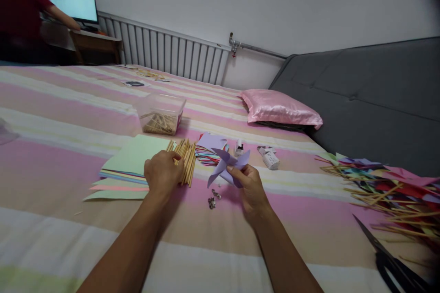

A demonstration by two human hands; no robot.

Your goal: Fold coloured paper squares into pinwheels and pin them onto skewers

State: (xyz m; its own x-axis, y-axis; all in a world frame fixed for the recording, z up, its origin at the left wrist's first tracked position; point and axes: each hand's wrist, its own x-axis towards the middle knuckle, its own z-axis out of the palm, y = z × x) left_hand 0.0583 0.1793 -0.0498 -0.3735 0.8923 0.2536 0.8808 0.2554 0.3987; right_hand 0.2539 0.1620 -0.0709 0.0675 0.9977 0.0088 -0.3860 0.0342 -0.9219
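My right hand pinches a folded purple paper pinwheel just above the striped bedspread. My left hand rests on a bundle of thin wooden sticks, with its fingers curled over them beside a stack of coloured paper sheets. Small metal pins lie on the bed between my hands. Behind the pinwheel sits a pile of cut coloured paper squares.
A clear plastic box holds more sticks. A glue bottle and a small white box lie near a pink pillow. Finished pinwheels on sticks and black scissors lie at right. Another person's arm reaches a desk at far left.
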